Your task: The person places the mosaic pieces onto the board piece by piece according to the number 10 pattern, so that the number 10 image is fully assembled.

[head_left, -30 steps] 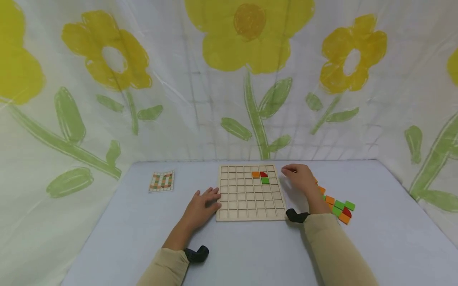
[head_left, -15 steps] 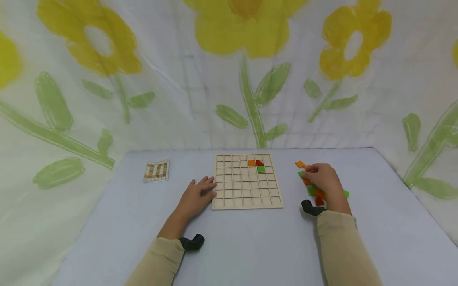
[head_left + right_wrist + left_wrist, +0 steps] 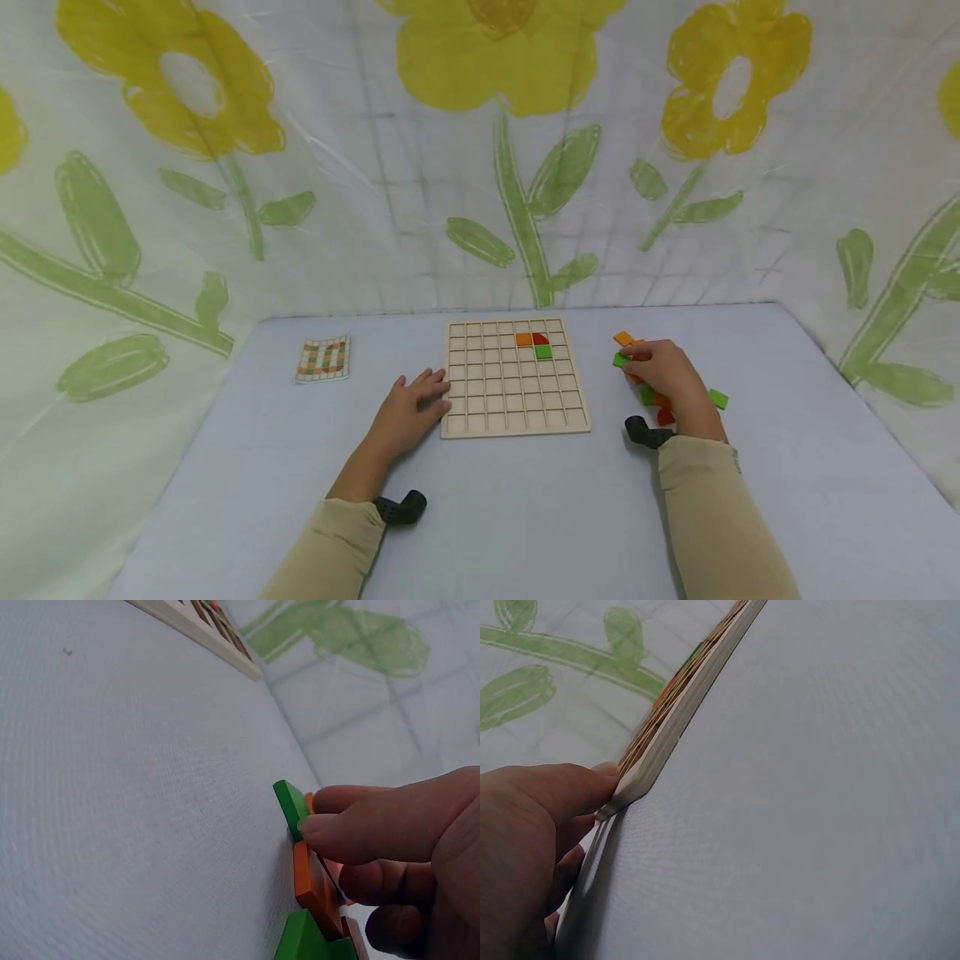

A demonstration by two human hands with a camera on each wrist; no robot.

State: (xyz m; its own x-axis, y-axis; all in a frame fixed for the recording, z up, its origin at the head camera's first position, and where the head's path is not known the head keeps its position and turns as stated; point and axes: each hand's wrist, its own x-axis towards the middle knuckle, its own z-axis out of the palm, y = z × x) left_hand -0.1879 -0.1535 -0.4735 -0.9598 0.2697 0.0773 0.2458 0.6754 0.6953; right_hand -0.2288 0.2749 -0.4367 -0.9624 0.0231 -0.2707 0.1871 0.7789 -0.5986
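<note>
My left hand [image 3: 408, 412], fingers relaxed, touched wooden grid board [image 3: 482, 386] at nine o'clock; right hand [image 3: 671, 373] pinched green tile [image 3: 287, 806], three o'clock: apparent pickup, needing lift.

The left sleeve [image 3: 326, 542] and right sleeve [image 3: 716, 508] are beige cloth, loose and softly creased. Just past them show a black left wrist device [image 3: 402, 507] and a matching right wrist device [image 3: 648, 433], each bent, with a rounded end.
</note>
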